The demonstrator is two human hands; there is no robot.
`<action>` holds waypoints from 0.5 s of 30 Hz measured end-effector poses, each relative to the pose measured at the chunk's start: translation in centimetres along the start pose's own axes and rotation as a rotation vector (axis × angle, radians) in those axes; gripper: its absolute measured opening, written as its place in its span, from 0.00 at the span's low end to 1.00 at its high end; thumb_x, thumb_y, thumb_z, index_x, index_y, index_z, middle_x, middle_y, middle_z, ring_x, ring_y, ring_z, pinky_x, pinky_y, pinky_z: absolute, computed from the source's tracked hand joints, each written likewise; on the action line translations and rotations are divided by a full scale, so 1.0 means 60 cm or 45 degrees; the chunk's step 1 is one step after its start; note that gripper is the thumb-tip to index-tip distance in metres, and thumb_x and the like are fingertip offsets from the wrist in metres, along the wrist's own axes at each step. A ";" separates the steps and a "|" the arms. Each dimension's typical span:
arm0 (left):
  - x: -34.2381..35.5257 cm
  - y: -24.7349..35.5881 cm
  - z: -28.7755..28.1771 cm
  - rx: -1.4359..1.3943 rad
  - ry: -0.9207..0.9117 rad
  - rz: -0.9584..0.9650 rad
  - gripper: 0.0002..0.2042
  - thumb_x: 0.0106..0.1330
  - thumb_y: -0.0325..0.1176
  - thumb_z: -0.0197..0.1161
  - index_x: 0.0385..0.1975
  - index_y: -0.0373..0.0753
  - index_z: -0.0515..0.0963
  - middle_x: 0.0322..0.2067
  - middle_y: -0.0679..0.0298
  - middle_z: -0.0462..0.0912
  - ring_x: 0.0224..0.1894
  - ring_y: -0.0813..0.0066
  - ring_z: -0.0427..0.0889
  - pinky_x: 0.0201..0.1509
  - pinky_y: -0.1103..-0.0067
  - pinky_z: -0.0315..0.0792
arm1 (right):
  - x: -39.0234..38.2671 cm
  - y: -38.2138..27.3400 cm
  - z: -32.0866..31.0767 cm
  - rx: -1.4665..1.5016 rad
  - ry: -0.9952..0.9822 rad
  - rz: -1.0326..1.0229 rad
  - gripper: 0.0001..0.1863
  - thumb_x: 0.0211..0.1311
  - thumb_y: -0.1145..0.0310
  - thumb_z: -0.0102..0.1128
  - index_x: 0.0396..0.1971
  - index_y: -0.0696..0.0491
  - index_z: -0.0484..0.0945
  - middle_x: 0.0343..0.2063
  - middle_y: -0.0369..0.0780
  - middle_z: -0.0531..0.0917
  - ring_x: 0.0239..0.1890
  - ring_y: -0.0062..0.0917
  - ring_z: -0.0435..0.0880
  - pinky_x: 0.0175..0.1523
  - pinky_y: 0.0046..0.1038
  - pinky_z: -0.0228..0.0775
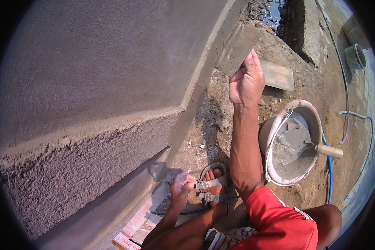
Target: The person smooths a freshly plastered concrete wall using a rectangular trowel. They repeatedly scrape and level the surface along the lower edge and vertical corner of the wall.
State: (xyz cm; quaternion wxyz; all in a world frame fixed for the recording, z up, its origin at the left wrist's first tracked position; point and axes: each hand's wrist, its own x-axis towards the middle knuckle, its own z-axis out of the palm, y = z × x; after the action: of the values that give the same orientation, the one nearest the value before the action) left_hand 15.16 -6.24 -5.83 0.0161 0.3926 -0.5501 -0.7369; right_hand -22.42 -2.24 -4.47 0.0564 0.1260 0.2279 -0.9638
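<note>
My right hand is stretched far forward, fingers closed around the near edge of a flat rectangular plastering float smeared with wet mortar. The float lies along the narrow strip at the foot of the grey rendered wall; whether it presses on it I cannot tell. My left hand hovers low beside my sandalled foot, near the wall base, its fingers loosely curled and apart with nothing plainly in them. Right of my right forearm stands a bucket of grey mortar. A trowel with a wooden handle rests in it.
A pale flat board lies beyond my right wrist. A concrete block edge borders a wet hollow at the far side. Another bucket stands far right, near a hose. A rough plastered ledge juts out at left.
</note>
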 end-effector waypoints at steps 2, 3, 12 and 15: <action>-0.002 -0.003 -0.002 0.017 -0.008 0.005 0.22 0.58 0.25 0.59 0.52 0.32 0.63 0.37 0.57 0.75 0.39 0.71 0.77 0.48 0.73 0.71 | 0.040 0.017 -0.048 -0.058 0.171 0.042 0.18 0.66 0.70 0.48 0.54 0.60 0.66 0.37 0.38 0.80 0.31 0.19 0.80 0.27 0.23 0.72; 0.002 -0.007 0.002 0.001 -0.028 -0.024 0.22 0.58 0.25 0.59 0.52 0.31 0.63 0.37 0.57 0.75 0.39 0.71 0.77 0.48 0.73 0.71 | 0.062 0.019 -0.076 -0.102 0.263 0.041 0.18 0.66 0.70 0.48 0.54 0.60 0.66 0.37 0.38 0.80 0.31 0.20 0.80 0.26 0.23 0.71; 0.001 0.000 -0.004 -0.014 -0.027 -0.075 0.22 0.59 0.25 0.59 0.53 0.31 0.63 0.39 0.58 0.74 0.41 0.74 0.76 0.48 0.78 0.69 | 0.122 0.088 -0.136 -0.330 0.172 0.143 0.18 0.65 0.74 0.46 0.54 0.61 0.66 0.43 0.43 0.78 0.39 0.28 0.81 0.35 0.34 0.78; 0.002 0.001 -0.006 -0.041 -0.019 -0.081 0.22 0.59 0.26 0.60 0.53 0.31 0.63 0.40 0.58 0.74 0.42 0.73 0.76 0.49 0.78 0.69 | 0.123 0.097 -0.128 -0.446 0.192 0.189 0.19 0.64 0.74 0.47 0.55 0.60 0.66 0.41 0.42 0.79 0.36 0.25 0.81 0.31 0.29 0.78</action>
State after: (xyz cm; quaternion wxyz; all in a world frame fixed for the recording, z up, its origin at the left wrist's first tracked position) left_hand 15.25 -6.61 -5.91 -0.0054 0.4041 -0.5254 -0.7488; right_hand -26.88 -4.32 -15.60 0.1311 0.2027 0.3856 -0.8905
